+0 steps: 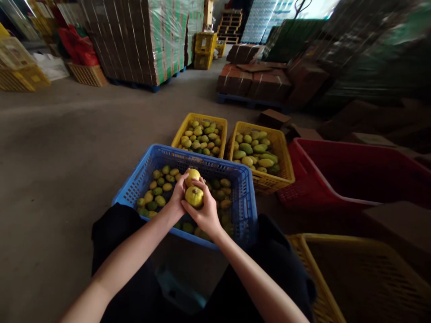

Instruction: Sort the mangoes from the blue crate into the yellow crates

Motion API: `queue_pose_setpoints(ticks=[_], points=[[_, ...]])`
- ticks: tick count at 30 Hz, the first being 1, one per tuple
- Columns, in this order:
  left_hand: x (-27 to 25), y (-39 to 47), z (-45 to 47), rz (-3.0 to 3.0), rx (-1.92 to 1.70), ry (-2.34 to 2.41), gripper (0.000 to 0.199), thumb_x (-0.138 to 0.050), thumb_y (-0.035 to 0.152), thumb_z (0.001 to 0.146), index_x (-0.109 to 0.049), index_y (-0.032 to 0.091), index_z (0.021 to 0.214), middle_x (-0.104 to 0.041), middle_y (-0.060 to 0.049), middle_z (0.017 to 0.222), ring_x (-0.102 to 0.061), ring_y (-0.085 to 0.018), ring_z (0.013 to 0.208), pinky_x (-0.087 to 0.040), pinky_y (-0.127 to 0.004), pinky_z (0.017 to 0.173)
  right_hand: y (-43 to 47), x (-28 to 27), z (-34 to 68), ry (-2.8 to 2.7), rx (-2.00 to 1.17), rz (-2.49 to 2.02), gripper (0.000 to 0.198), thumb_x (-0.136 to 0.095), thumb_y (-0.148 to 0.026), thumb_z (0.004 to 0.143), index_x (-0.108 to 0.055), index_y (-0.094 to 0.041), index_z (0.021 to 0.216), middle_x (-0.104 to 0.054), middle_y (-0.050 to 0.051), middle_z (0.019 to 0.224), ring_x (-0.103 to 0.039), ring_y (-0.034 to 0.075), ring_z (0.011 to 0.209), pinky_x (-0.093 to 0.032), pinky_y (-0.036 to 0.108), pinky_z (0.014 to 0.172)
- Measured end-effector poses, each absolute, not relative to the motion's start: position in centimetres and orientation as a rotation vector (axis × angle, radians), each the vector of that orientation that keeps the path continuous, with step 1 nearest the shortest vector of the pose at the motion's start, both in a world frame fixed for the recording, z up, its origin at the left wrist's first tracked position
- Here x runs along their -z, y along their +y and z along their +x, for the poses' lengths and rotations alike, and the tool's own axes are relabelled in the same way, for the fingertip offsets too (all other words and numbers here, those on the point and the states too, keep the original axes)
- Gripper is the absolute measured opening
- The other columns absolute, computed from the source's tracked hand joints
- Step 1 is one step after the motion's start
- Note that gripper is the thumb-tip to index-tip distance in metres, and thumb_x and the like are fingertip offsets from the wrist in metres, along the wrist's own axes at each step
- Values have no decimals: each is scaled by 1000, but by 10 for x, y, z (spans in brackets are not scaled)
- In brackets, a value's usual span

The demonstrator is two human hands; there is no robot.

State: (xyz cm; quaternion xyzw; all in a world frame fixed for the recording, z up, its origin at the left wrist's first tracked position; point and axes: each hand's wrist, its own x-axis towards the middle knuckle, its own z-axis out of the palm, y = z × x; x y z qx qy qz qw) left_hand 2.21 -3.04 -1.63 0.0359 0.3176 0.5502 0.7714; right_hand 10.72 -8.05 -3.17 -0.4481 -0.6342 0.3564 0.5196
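Above the blue crate (247,179), my two hands are close together, each closed round a rounded fruit. My left hand (178,195) grips a smooth yellow fruit (193,176), the farther of the two. In my right hand (207,211) is a yellow-green fruit (194,197), its dark stem end facing up. I cannot make out the exact kind of fruit. Similar green and yellow fruits (160,190) lie in the blue crate, partly hidden under my hands and forearms. The crate stands between my knees.
Beyond it stand two yellow crates, the left (175,134) and the right (288,170), filled with fruit. A red crate (313,168) and another yellow crate (323,278) are on the right. Wrapped pallet stacks (124,40) and flat cartons (252,83) stand farther back on the concrete floor.
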Motion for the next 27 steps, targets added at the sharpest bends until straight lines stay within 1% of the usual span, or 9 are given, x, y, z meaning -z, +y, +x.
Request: queue_pose_setpoints(ticks=[2,4,6,8,10,12,16,22,27], points=[[16,-27,17,106,-1161,671,29,-50,33,85,-66,12,99,-68,-5,75,-66,-17,67,-53,-26,69,-83,29,106,-1516,-845,-1059,52,-72,-27,72,-53,-26,120,-55,8,133,-37,27,136,-29,46,112],[15,-25,13,106,-1154,656,33,-48,38,86,-67,12,97,-68,-6,75,-66,-17,67,-53,-26,67,-84,28,106,-1505,-806,-1051,50,-73,-27,72,-54,-26,119,-57,8,130,-45,26,130,-34,45,109],[10,-24,8,88,-1169,628,32,-49,38,85,-67,15,95,-68,-5,75,-65,-17,66,-53,-26,64,-83,26,108,-1481,-775,-1050,48,-74,-26,71,-56,-26,115,-61,7,120,-55,25,116,-41,42,102],[3,-23,4,60,-1217,601,26,-51,35,84,-67,18,93,-68,-3,75,-64,-15,64,-52,-25,63,-81,23,112,-1416,-758,-1061,50,-77,-25,67,-57,-27,113,-64,5,112,-60,24,103,-46,39,94],[-4,-23,1,22,-1264,619,19,-53,31,82,-67,19,87,-67,-1,72,-63,-13,61,-51,-24,61,-77,19,118,-1356,-729,-1081,52,-79,-24,65,-57,-27,111,-65,4,109,-61,23,99,-47,38,91],[-8,-23,1,19,-1318,671,13,-56,26,79,-65,18,75,-65,1,67,-62,-12,61,-49,-23,60,-74,17,123,-1337,-686,-1104,51,-79,-26,65,-57,-27,111,-64,5,111,-59,23,101,-47,38,92],[-5,-29,6,156,-1394,726,20,-60,24,73,-58,16,54,-61,1,58,-59,-10,57,-46,-21,61,-71,17,128,-1356,-721,-1101,50,-80,-26,64,-58,-26,108,-64,4,109,-59,22,98,-47,36,89],[4,-39,9,219,-1357,771,23,-55,28,74,-63,16,57,-64,-1,62,-58,-11,55,-44,-22,58,-73,20,129,-1347,-838,-1069,52,-84,-27,59,-59,-26,105,-65,3,102,-60,21,92,-49,35,85],[3,-40,9,307,-1346,814,27,-48,29,77,-63,16,58,-64,-4,61,-64,-18,67,-46,-24,60,-72,18,129,-1315,-855,-1072,52,-85,-27,57,-60,-25,103,-65,3,101,-60,21,91,-49,34,84]])
